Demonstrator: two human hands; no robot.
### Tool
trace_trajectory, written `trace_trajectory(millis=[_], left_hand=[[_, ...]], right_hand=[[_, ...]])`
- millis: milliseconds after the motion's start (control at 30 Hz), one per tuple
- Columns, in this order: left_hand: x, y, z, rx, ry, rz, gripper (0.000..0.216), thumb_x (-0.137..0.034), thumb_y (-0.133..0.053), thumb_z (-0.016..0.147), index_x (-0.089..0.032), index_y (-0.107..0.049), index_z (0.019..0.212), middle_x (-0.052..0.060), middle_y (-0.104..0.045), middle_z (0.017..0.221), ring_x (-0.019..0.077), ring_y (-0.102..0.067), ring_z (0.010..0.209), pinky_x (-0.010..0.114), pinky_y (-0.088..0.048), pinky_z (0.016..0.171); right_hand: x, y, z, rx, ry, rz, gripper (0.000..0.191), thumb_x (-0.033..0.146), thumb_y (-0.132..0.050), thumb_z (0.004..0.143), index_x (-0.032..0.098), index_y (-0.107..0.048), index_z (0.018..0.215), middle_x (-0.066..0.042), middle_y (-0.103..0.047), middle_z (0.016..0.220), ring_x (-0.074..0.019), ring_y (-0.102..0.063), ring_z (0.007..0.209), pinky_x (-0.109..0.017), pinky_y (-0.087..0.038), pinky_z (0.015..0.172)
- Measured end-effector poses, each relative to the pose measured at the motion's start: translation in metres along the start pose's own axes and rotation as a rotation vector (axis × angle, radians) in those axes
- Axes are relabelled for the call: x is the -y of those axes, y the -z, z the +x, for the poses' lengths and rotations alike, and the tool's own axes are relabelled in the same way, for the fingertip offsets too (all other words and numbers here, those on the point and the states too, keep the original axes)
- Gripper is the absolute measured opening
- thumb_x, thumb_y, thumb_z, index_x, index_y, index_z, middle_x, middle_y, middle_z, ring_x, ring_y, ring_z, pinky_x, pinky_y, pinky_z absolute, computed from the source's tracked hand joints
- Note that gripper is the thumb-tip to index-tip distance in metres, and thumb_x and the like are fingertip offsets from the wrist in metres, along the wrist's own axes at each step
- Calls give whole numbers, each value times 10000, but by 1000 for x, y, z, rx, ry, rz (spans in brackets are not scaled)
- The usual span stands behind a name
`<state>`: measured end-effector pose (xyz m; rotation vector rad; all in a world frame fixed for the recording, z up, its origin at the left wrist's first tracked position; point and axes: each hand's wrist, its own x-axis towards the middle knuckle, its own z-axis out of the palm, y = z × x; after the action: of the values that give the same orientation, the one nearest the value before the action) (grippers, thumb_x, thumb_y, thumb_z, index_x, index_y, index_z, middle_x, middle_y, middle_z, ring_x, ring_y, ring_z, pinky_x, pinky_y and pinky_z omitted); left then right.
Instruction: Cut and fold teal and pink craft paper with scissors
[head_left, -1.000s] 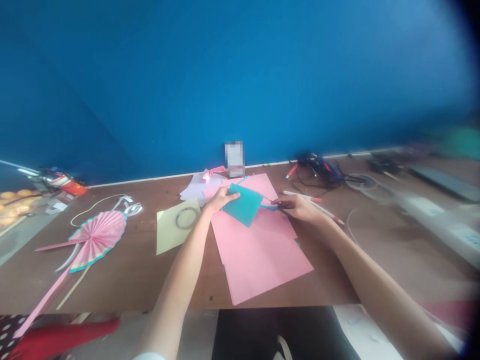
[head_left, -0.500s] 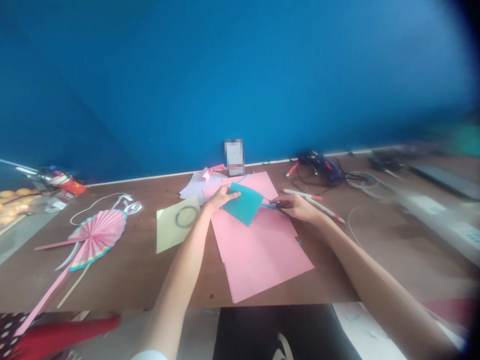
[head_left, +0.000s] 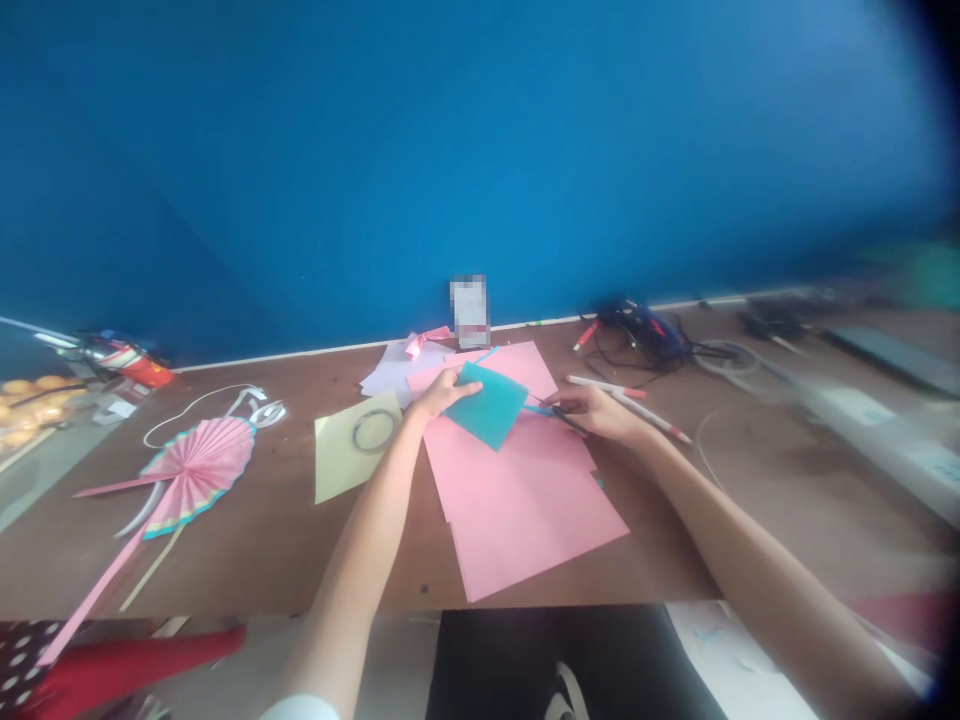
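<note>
Paper and cutting tool on a brown worktop (head_left: 277, 560); clock directions are read from the teal sheet, with twelve o'clock toward the blue wall (head_left: 375, 150). The teal sheet (head_left: 491, 405) lies at the centre, over a spread of pink sheets (head_left: 525, 520) that extends toward six o'clock. The left hand (head_left: 442, 393), at nine o'clock, pinches the sheet narrowly near its edge, thumb on the upper face. The right hand (head_left: 596, 410), at three o'clock, is curled around the handles of dark scissors (head_left: 564, 408), whose blades point toward the sheet's right corner; whether they touch the paper cannot be told. A thin blue strip (head_left: 536, 409) shows between the corner and the right hand.

Surroundings: a yellow sheet (head_left: 334, 465) bearing a ring (head_left: 373, 430) lies between eight and nine o'clock, partly behind the left forearm. At nine o'clock, well apart, rests a pleated pink fan (head_left: 210, 455) with blue and yellow edging. A lilac sheet (head_left: 390, 370) lies between nine and ten o'clock. At three o'clock, just beyond the right hand, lies a white pencil (head_left: 660, 424); dark cables (head_left: 645, 340) are heaped at two o'clock.
</note>
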<state>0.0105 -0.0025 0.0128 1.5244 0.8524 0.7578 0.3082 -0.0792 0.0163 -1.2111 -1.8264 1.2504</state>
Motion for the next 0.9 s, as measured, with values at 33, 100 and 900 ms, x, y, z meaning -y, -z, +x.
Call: trace_trajectory(millis=[33, 100, 900], left_hand=[[0, 0, 0, -3, 2, 4, 453, -456, -717, 687, -120, -606, 970, 96, -690, 915, 177, -642, 770, 321, -512, 742], [0, 0, 0, -10, 3, 12, 457, -459, -719, 682, -123, -607, 969, 94, -690, 924, 175, -639, 767, 315, -509, 734], [4, 3, 1, -22, -4, 26, 485, -462, -704, 693, -120, -628, 1028, 99, -686, 942, 180, -638, 781, 305, -504, 718]], right_hand=[[0, 0, 0, 6, -4, 1, 449, 398, -673, 696, 141, -694, 1063, -70, -690, 769, -155, -584, 578, -237, -423, 450], [-1, 0, 0, 11, -14, 8, 447, 404, -663, 704, 145, -690, 1067, -66, -686, 774, -146, -568, 563, -238, -417, 450], [-9, 0, 0, 17, -23, -14, 452, 411, -633, 759, 141, -665, 1120, -5, -590, 611, -99, -443, 445, -243, -364, 439]])
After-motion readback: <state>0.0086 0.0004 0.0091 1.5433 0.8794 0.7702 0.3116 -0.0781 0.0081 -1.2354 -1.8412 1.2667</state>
